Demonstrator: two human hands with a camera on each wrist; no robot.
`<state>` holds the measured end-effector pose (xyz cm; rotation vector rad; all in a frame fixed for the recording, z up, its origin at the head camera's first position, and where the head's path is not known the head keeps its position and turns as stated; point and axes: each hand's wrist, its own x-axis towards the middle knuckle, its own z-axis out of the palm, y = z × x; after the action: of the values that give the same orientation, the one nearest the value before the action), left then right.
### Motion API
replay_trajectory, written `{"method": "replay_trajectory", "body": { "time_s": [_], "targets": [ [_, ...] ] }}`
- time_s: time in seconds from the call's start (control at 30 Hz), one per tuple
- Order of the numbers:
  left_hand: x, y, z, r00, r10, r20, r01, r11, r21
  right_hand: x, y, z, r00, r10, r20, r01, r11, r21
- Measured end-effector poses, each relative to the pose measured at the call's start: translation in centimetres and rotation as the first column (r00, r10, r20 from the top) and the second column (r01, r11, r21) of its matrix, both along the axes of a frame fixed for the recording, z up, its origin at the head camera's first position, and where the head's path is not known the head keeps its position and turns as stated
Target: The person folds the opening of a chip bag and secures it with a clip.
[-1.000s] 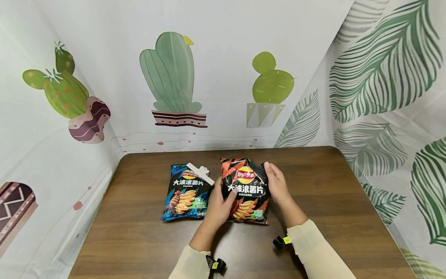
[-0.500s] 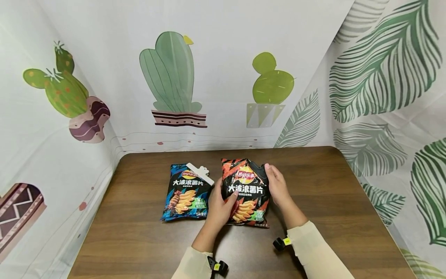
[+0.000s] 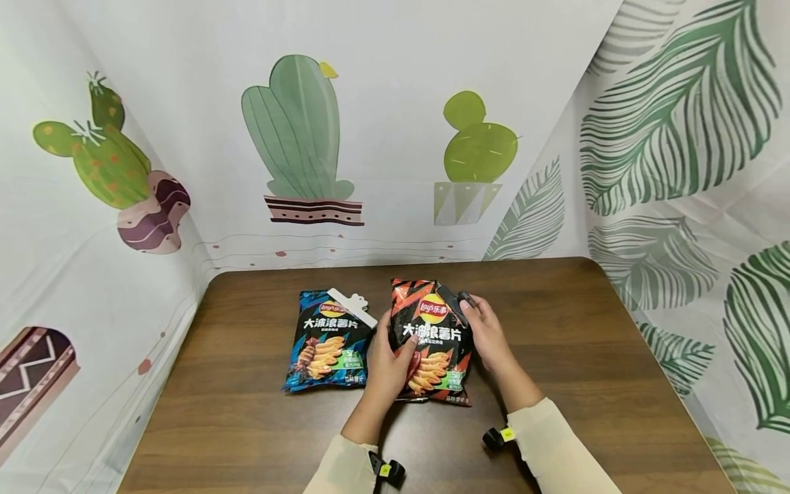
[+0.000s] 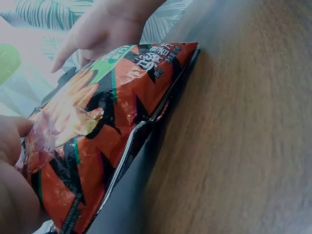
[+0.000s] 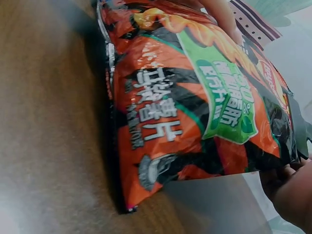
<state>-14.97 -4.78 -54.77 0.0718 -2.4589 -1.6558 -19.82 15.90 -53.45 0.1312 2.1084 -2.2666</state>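
A red and black potato chip bag [image 3: 432,374] is tilted up off the table in the head view. My left hand [image 3: 389,363] grips its left side, thumb across the front. A black bag clip [image 3: 452,302] lies slantwise over the bag's top right corner. My right hand [image 3: 490,336] pinches this clip by its handle, beside the bag's right edge. In the left wrist view the bag's lower seam [image 4: 129,146] is close to the tabletop. The right wrist view shows the bag's printed front [image 5: 195,107]; the fingers behind the bag are hidden.
To the left of the held bag lies a blue and black chip bag [image 3: 326,350], with a white bag clip [image 3: 352,307] across its top right corner. Both bags are on a brown wooden table [image 3: 247,425]. A patterned cloth [image 3: 395,137] hangs behind the table.
My right fingers have shifted on the black clip, and more of its handle shows. The red bag has moved slightly left. My left hand keeps its grip.
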Motion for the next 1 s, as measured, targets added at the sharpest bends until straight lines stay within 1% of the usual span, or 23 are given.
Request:
{"method": "replay_trajectory", "body": {
  "time_s": [0.1, 0.2, 0.37, 0.5, 0.57, 0.7, 0.8, 1.0],
  "targets": [
    [-0.1, 0.0, -0.1, 1.0, 0.014, 0.005, -0.015, 1.0, 0.011, 0.2, 0.1, -0.2, 0.999, 0.024, 0.04, -0.025, 0.999, 0.023],
    [-0.2, 0.1, -0.3, 1.0, 0.027, 0.009, -0.027, 1.0, 0.015, 0.2, 0.2, -0.4, 0.996, 0.033, 0.085, -0.041, 0.995, 0.091],
    [-0.4, 0.2, -0.4, 0.999, 0.052, 0.001, -0.052, 0.998, 0.02, 0.5, 0.5, -0.6, 0.99, 0.06, 0.128, -0.086, 0.975, 0.203],
    [-0.5, 0.2, -0.6, 0.998, 0.054, 0.03, -0.055, 0.997, 0.062, 0.9, 0.9, -0.8, 0.981, 0.09, 0.171, -0.131, 0.961, 0.244],
    [-0.6, 0.1, -0.8, 0.998, 0.047, 0.05, -0.051, 0.995, 0.087, 1.1, 1.1, -0.8, 0.976, 0.11, 0.189, -0.155, 0.958, 0.24],
    [-0.7, 0.0, -0.9, 0.996, 0.035, 0.08, -0.044, 0.993, 0.11, 1.3, 1.3, -1.0, 0.966, 0.168, 0.198, -0.205, 0.961, 0.185],
    [-0.8, 0.0, -1.0, 0.995, 0.037, 0.092, -0.046, 0.994, 0.096, 1.3, 1.3, -1.2, 0.966, 0.174, 0.189, -0.203, 0.968, 0.148],
    [-0.8, 0.0, -1.3, 0.991, 0.045, 0.123, -0.053, 0.997, 0.058, 1.1, 1.4, -1.9, 0.974, 0.14, 0.177, -0.166, 0.976, 0.141]
  ]
}}
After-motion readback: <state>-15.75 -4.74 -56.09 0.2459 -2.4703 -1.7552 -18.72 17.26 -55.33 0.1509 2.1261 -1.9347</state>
